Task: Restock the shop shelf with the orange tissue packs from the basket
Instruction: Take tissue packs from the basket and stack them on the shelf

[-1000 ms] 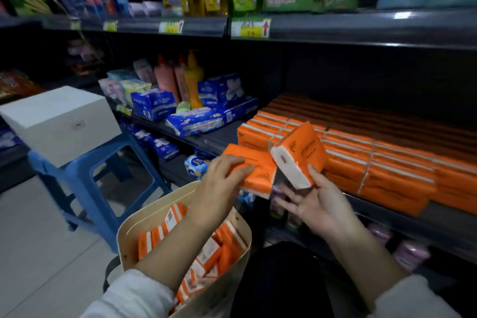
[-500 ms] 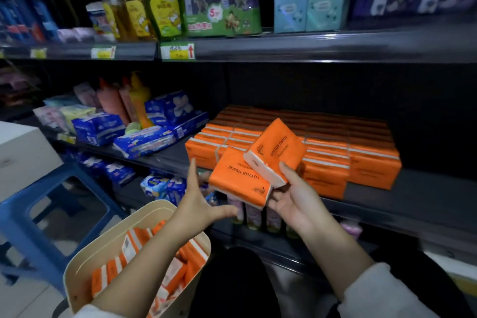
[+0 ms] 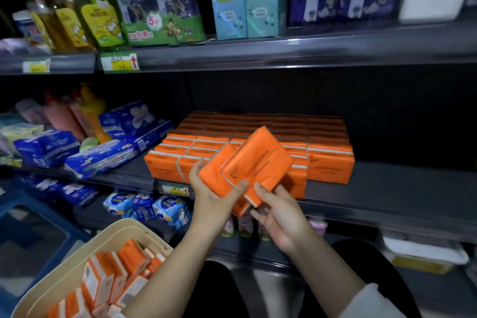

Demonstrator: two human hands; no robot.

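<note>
A dim shop aisle with a dark metal shelf (image 3: pixel 392 188), part stocked.
At lower left, a cream basket (image 3: pixel 77 253) holds loose orange-and-white packs (image 3: pixel 116 273). Just before the shelf edge, the left hand (image 3: pixel 211 201) grips 1 glossy orange pack (image 3: pixel 215 175), its thumb curled over the lower face. A 2nd pack (image 3: pixel 258 160), printed "COTTON TISSUE", overlaps it at a tilt, and the right hand (image 3: pixel 281 217) holds its lower end in curled fingers. Behind them and to the right, the shelved stack (image 3: pixel 330 165) lies in neat orange rows.
</note>
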